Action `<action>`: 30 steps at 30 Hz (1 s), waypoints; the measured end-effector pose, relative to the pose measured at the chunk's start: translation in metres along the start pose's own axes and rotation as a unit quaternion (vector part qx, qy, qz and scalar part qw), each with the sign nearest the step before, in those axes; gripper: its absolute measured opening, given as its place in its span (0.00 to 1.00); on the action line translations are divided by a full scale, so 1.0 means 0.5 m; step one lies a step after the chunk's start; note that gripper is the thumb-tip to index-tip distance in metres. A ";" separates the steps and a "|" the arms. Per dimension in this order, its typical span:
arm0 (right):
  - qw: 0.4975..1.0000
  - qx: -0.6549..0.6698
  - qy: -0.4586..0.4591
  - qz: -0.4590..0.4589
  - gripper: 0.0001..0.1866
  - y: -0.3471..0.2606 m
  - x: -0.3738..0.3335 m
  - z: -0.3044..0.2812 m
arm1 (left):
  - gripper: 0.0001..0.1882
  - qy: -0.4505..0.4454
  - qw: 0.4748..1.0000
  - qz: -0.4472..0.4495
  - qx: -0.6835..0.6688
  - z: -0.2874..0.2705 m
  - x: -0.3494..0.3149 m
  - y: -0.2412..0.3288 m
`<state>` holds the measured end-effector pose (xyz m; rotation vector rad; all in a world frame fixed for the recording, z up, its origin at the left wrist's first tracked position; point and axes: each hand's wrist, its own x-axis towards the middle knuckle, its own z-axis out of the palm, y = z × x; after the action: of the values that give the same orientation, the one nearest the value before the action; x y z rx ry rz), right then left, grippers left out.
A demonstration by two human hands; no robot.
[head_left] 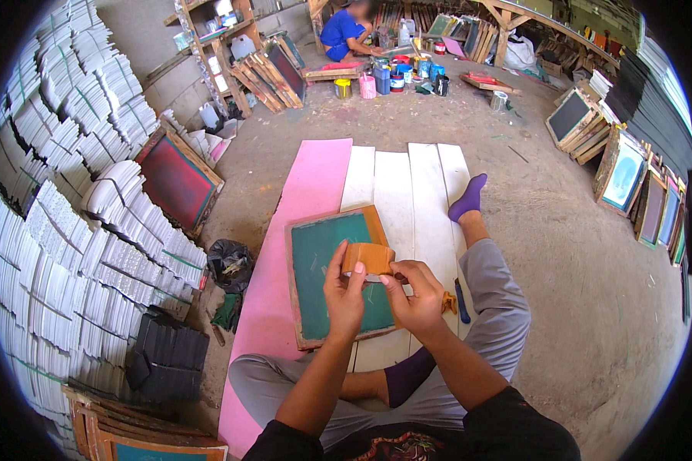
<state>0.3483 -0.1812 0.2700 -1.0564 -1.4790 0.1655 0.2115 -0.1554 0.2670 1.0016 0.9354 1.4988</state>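
Note:
A roll of brown packing tape (370, 256) is held between my two hands, above a screen-printing frame (315, 276) with green mesh. My left hand (344, 298) grips the roll's left side, thumb in front. At its right lower edge, my right hand (418, 298) pinches the tape with thumb and fingertips. Light scraps lie on the green mesh, and the frame's wooden border shows at the upper right. Just right of my right hand lie a small orange-brown object (448, 302), its kind unclear, and a dark blue-handled tool (462, 300).
Pink (315, 173) and white sheets (392, 177) lie under the frame and my legs. Stacked white sheets (46, 253) rise at the left, beside a black plastic bag (230, 263). Another person (344, 32) squats far off near paint containers (396, 81). More frames (623, 173) lean at right.

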 end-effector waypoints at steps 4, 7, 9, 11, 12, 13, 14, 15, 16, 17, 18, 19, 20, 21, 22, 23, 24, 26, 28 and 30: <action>1.000 0.008 0.000 0.007 0.11 -0.002 0.003 -0.005 | 0.29 -0.009 1.000 0.004 0.004 0.002 -0.002 -0.005; 1.000 0.017 0.000 0.020 0.10 -0.008 0.005 -0.010 | 0.30 -0.007 1.000 0.008 0.013 0.005 -0.004 -0.009; 0.999 0.023 0.005 0.035 0.09 -0.017 0.005 -0.009 | 0.29 -0.005 1.000 0.025 0.012 0.007 -0.004 -0.015; 0.998 0.033 0.012 0.046 0.08 -0.022 0.004 -0.006 | 0.29 -0.006 0.998 0.055 0.011 0.003 -0.002 -0.032; 0.999 0.029 0.012 0.044 0.07 -0.022 0.003 -0.006 | 0.29 -0.002 0.998 0.068 0.014 0.002 -0.002 -0.036; 0.999 0.026 0.012 0.042 0.07 -0.022 0.001 -0.006 | 0.29 0.002 0.997 0.080 0.017 0.002 -0.002 -0.039; 0.999 0.013 0.008 0.034 0.07 -0.021 0.000 -0.006 | 0.29 0.006 0.995 0.093 0.019 0.002 -0.003 -0.040; 1.000 0.001 0.006 0.025 0.06 -0.020 0.000 -0.007 | 0.29 0.008 0.994 0.104 0.038 0.002 -0.002 -0.041; 1.000 -0.012 0.004 0.017 0.06 -0.019 0.000 -0.008 | 0.30 0.011 0.992 0.114 0.057 0.002 -0.002 -0.040; 1.000 -0.023 0.005 0.007 0.06 -0.020 0.002 -0.009 | 0.30 0.013 0.989 0.125 0.075 0.002 -0.002 -0.039; 0.999 -0.035 0.002 0.001 0.06 -0.021 0.002 -0.008 | 0.30 0.015 0.989 0.125 0.073 0.003 -0.004 -0.034; 0.999 -0.046 0.000 -0.006 0.05 -0.022 0.002 -0.007 | 0.30 0.017 0.989 0.125 0.071 0.005 -0.006 -0.026; 0.998 -0.060 -0.005 -0.009 0.05 -0.024 -0.001 -0.007 | 0.30 0.019 0.989 0.126 0.070 0.005 -0.007 -0.022; 0.998 -0.069 -0.008 -0.010 0.05 -0.024 -0.002 -0.006 | 0.31 0.021 0.987 0.135 0.084 0.004 -0.007 -0.024; 0.997 -0.077 -0.010 -0.012 0.05 -0.024 -0.002 -0.006 | 0.31 0.023 0.984 0.144 0.098 0.001 -0.006 -0.028; 0.997 -0.080 -0.009 -0.014 0.05 -0.023 -0.002 -0.004 | 0.31 0.025 0.981 0.154 0.113 -0.001 -0.005 -0.029; 0.996 -0.086 -0.012 -0.010 0.04 -0.022 -0.003 -0.004 | 0.32 0.024 0.979 0.164 0.119 0.000 -0.005 -0.030; 0.995 -0.097 -0.025 0.000 0.04 -0.020 -0.003 -0.006 | 0.32 0.024 0.974 0.184 0.131 0.003 -0.005 -0.031; 0.995 -0.096 -0.033 0.015 0.04 -0.019 -0.004 -0.006 | 0.31 0.024 0.972 0.190 0.134 0.003 -0.005 -0.033; 0.996 -0.082 -0.032 0.031 0.04 -0.017 -0.007 -0.003 | 0.31 0.025 0.974 0.185 0.130 0.003 -0.007 -0.035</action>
<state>0.3450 -0.1889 0.2735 -1.2408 -1.5378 0.1239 0.2192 -0.1562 0.2508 1.3937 1.0398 1.7441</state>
